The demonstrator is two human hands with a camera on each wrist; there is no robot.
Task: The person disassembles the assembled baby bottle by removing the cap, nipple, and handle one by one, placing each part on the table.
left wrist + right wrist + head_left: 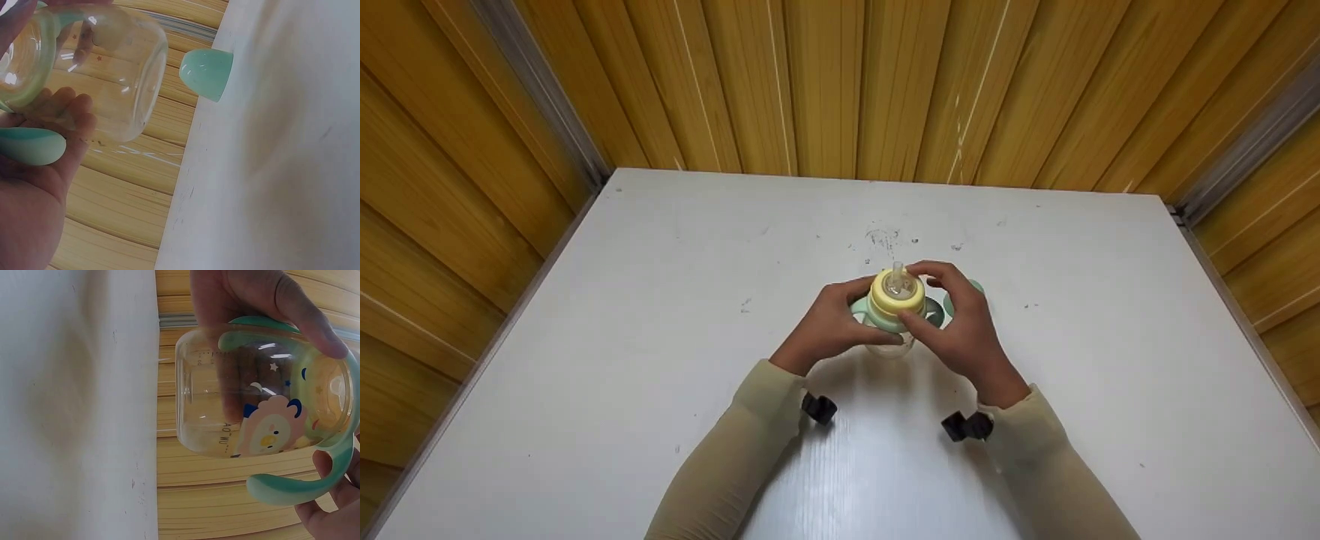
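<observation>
1 slip risk: left hand (834,324) grips glossy bottle (121,90) from 8 o'clock, right hand (964,321) pinches yellow collar (888,303) from 3 o'clock, and slack holding could drop it.

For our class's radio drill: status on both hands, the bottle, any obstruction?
Left hand grips bottle, right hand pinches yellow collar. Bottle lifted off table, spout uncovered. Green cap stands apart on table; nothing seems in the way.
</observation>
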